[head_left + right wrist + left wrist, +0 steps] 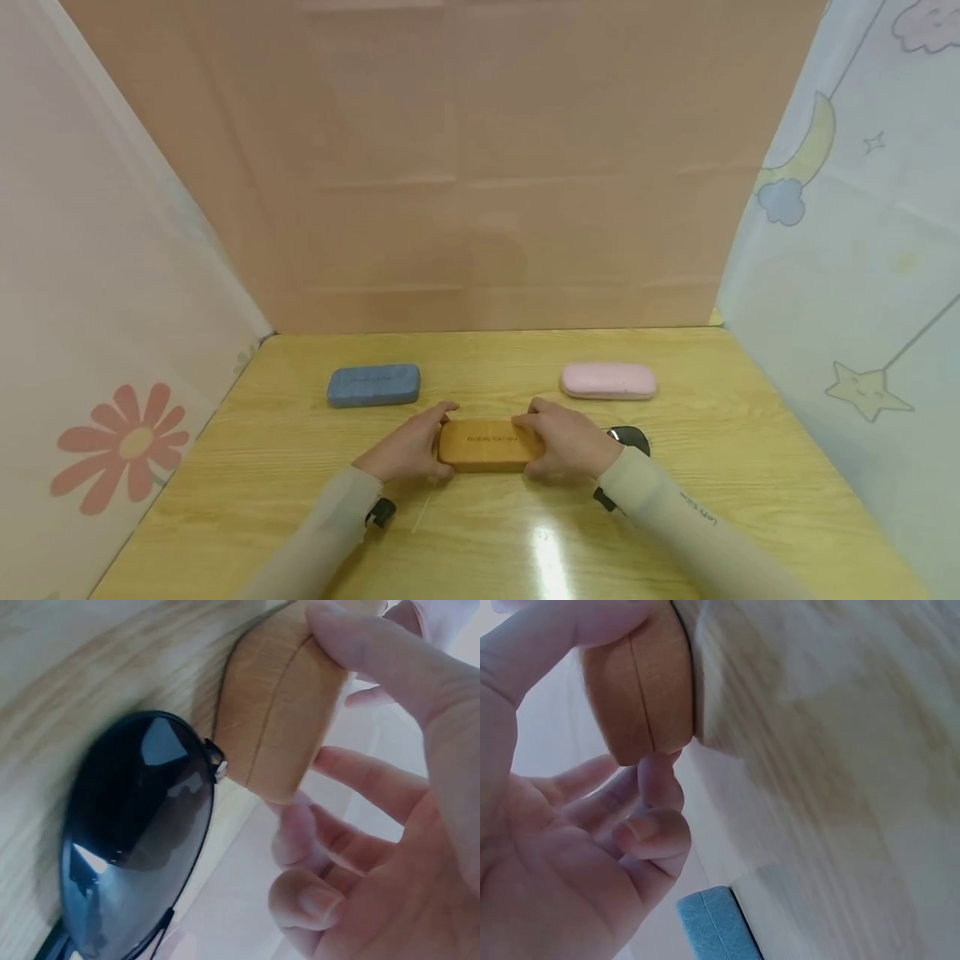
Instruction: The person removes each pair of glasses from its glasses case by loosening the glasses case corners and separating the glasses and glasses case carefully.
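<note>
Near the middle of the counter (457, 546), between both my hands, sits a tan-brown glasses case (483, 457), long side running left to right. Lid down, seam closed all along the ends I can see; small dark lettering across the top, too small to read. It looks to be resting on the counter surface.

My left hand (408, 446) grips the left end, thumb at the near side, fingers round the far corner; the lower fingers curl loosely below the case end in the left wrist view. My right hand (570, 442) grips the right end likewise, thumb near side, index finger over by the top edge.

Sunglasses (135, 832) lie just beside the right end of the case: dark lens with reflections, thin black frame. From the head camera they are partly hidden behind my right hand and wrist; can't tell if they touch the case.

Farther back on the left, a blue glasses case (373, 386), closed, lettered on top. Farther back on the right, a pink glasses case (608, 381), closed, glossy. Both are apart from my hands.

Pale sleeves (322, 533) on both arms, black wristbands (382, 512) too. Behind the counter, a creased orange-brown backdrop (465, 167).
</note>
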Demonstrator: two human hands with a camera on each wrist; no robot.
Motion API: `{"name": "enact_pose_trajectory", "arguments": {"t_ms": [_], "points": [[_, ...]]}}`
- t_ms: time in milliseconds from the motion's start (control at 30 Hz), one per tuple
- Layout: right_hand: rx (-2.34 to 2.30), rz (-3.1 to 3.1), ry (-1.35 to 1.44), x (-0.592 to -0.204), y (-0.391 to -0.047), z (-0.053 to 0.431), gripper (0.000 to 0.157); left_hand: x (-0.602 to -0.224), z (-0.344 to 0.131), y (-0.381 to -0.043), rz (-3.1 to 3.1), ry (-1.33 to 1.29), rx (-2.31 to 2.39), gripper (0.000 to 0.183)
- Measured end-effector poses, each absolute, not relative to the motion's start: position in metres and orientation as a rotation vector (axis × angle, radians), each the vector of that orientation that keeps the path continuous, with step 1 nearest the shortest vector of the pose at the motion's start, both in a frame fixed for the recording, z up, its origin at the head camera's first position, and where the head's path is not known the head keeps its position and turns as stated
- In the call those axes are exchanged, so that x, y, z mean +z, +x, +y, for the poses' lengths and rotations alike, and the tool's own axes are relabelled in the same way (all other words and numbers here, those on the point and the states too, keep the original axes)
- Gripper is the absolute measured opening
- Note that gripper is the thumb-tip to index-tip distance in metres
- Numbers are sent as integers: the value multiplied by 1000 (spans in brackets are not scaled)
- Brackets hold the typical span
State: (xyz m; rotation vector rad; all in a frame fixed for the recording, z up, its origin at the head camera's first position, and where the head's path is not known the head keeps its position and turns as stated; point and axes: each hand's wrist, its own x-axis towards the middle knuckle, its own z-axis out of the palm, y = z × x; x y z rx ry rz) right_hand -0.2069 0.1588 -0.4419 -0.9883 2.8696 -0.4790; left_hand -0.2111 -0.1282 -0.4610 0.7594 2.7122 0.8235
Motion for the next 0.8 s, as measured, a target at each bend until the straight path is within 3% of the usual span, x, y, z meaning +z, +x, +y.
{"name": "enact_pose_trajectory", "arguments": {"t_ms": [800], "points": [[-547, 2740, -1177, -435, -223, 169, 58, -464, -125, -215, 2743, 703, 773, 97]]}}
